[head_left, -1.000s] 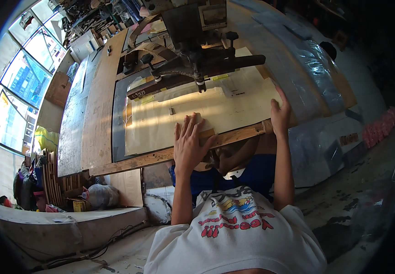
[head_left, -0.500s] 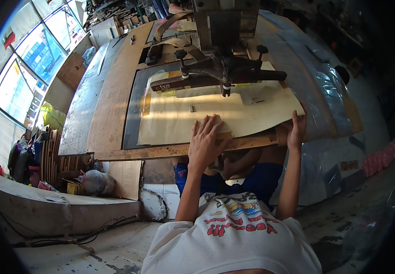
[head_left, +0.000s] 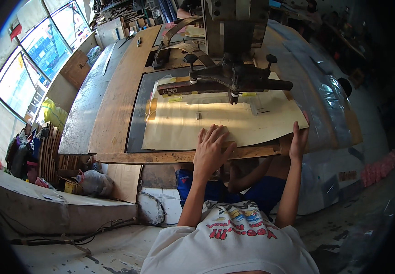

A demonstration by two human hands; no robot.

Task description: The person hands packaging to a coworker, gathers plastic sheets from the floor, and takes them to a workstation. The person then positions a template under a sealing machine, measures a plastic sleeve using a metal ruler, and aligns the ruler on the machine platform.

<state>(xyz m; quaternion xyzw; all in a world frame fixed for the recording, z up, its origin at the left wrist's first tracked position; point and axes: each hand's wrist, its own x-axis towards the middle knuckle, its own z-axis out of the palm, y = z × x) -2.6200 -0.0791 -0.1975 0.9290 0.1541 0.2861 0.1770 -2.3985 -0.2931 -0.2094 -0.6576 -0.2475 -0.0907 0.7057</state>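
A large cream sheet (head_left: 179, 130), stiff like card, lies on a dark board (head_left: 136, 132) set in the wooden table. My left hand (head_left: 211, 148) rests on the sheet's front edge, fingers spread over it. At the sheet's near right corner, slightly raised, my right hand (head_left: 299, 140) holds the edge between thumb and fingers; some fingers are partly hidden behind it. A small grey metal piece (head_left: 198, 116) is on the sheet, ahead of my left hand. Over the sheet's far part stretches a dark metal bar (head_left: 266, 85) on a black bracket with knobs.
The machine's thick column (head_left: 236, 34) rises behind the bar. A wooden rail (head_left: 156, 157) edges the table in front. Clear plastic sheeting (head_left: 316, 96) covers the right side. Bundled bags and boards stand low at the left. Another person's arm (head_left: 185, 11) shows at the back.
The whole view has shifted, so the table and machine appear slightly lower. Both hands keep nearly the same places on the sheet. Another person's arm shows more at the back.
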